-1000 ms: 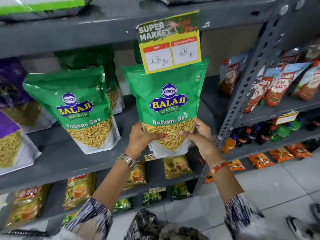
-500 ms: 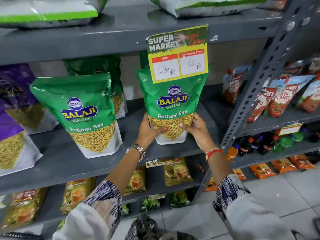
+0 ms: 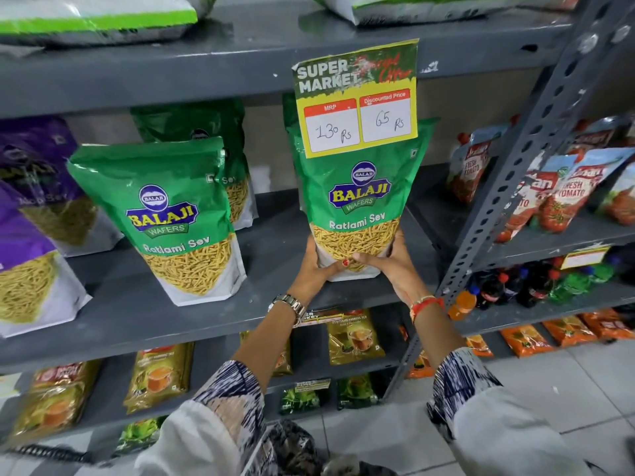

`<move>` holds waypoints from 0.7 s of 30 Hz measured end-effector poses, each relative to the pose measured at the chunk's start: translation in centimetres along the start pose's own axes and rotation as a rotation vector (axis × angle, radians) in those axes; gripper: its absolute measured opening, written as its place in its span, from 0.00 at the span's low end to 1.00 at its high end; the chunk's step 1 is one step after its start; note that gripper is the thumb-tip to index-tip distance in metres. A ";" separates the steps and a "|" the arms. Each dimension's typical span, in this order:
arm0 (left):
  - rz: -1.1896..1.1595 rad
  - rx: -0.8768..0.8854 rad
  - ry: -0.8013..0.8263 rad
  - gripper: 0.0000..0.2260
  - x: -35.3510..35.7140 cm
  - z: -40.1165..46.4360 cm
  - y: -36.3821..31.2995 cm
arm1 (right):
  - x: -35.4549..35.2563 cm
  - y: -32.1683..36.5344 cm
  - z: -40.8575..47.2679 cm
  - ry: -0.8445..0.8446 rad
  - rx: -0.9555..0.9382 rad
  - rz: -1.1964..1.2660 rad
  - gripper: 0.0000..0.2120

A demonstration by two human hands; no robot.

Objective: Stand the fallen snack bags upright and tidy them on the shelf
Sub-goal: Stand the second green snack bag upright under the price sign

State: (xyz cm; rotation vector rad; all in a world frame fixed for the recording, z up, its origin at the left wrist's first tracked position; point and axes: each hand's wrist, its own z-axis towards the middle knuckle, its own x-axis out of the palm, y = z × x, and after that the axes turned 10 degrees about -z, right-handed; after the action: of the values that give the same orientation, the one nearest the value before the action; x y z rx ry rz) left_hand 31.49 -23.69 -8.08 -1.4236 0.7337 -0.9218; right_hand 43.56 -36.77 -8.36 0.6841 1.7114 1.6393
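Note:
A green Balaji Ratlami Sev bag [image 3: 360,201] stands upright on the grey shelf [image 3: 275,297], its base resting on the board. My left hand [image 3: 314,266] grips its lower left corner and my right hand [image 3: 388,266] its lower right, thumbs meeting across the front. A second green Ratlami Sev bag [image 3: 178,218] stands upright to the left, apart from both hands. Behind it a third green bag [image 3: 220,132] stands further back. Purple snack bags [image 3: 31,235] lean at the far left.
A price card [image 3: 357,97] hangs from the shelf above, covering the held bag's top. A perforated steel upright [image 3: 508,187] stands just right of my right hand. Tomato sauce pouches [image 3: 563,197] fill the neighbouring rack. Tea packets [image 3: 354,338] sit on lower shelves.
The held bag has gone from in front of the shelf edge back and down onto the shelf board. Both hands followed it inward, still gripping its bottom.

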 end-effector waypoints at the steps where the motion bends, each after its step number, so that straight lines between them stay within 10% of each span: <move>1: 0.007 -0.008 0.005 0.32 0.1 0.0 0.0 | -0.2 0.1 0.0 -0.002 -0.004 -0.002 0.41; 6: 0.041 0.093 -0.085 0.37 0.5 -1.4 -1.0 | 0.5 0.8 -1.6 -0.126 -0.022 -0.023 0.47; 12: 0.199 0.370 -0.599 0.14 -2.2 -8.8 -0.1 | 7.2 -0.3 -7.1 -0.628 -0.411 -0.243 0.38; 17: 0.121 0.486 -1.107 0.14 -11.0 -12.0 -1.0 | 14.6 0.9 -7.0 -0.250 -0.505 -0.271 0.24; 21: -0.046 0.376 -1.101 0.20 -17.9 -10.5 -3.0 | 19.9 2.1 -4.7 0.078 -0.303 -0.231 0.34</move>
State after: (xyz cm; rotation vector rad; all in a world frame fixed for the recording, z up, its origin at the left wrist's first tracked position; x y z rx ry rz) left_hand 13.40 -13.06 -7.44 -1.3465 -0.2876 -0.1786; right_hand 27.00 -24.61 -8.38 0.2706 1.4872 1.7268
